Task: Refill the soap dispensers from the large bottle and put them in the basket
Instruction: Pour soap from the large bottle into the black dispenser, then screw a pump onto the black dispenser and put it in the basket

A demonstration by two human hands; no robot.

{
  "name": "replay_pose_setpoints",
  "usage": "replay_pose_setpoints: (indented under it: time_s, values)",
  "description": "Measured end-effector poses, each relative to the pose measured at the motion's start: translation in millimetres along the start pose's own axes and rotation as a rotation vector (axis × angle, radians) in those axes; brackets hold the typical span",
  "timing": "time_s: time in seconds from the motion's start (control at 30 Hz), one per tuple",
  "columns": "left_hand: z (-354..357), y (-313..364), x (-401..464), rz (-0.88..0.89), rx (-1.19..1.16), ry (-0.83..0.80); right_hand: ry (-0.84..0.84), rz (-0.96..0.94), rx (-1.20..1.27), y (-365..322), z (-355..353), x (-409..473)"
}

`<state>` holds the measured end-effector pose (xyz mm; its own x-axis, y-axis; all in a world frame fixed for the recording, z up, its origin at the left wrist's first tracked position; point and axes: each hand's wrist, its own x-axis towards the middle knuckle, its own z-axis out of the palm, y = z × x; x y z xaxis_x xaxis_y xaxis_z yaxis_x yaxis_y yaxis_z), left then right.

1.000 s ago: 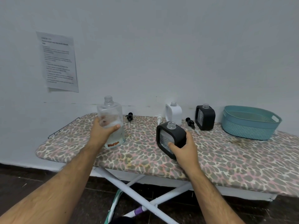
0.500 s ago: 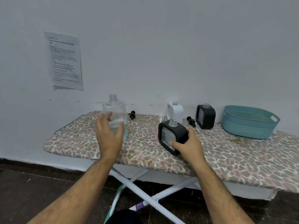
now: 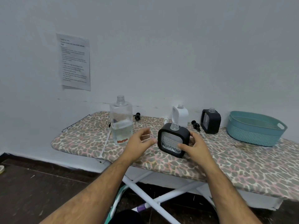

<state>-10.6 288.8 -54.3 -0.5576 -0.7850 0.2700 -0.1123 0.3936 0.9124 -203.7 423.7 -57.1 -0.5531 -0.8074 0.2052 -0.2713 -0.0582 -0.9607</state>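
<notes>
At frame centre, on the leopard-print ironing-board surface [image 3: 234, 160]: black-framed soap dispenser [image 3: 173, 139], clear textured face, open neck, no pump, tilted slightly. Held by right hand [image 3: 196, 147], grip curled round its right side, thumb across the front. Left of it, large clear bottle [image 3: 121, 122], uncapped, part full, now standing free. Left hand [image 3: 140, 140] off the bottle since a moment ago, grip released, between bottle and dispenser.

Home utility room: leopard-print ironing board [image 3: 226, 165], bare wall [image 3: 178, 46], dark tiled floor [image 3: 40, 191].
</notes>
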Motion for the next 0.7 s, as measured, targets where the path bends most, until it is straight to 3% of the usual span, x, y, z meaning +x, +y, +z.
replay_pose_setpoints:
  time_s: [0.33,0.6,0.7]
  values:
    - [8,4,6,-0.003,-0.141,-0.032,-0.208,0.001,0.147,-2,28,12]
    - [-21,-13,-7,-0.029,-0.247,0.167,-0.422,0.016,0.249,-10,53,29]
    - [-30,-18,-7,-0.043,-0.238,0.210,-0.351,0.044,0.295,-21,60,48]
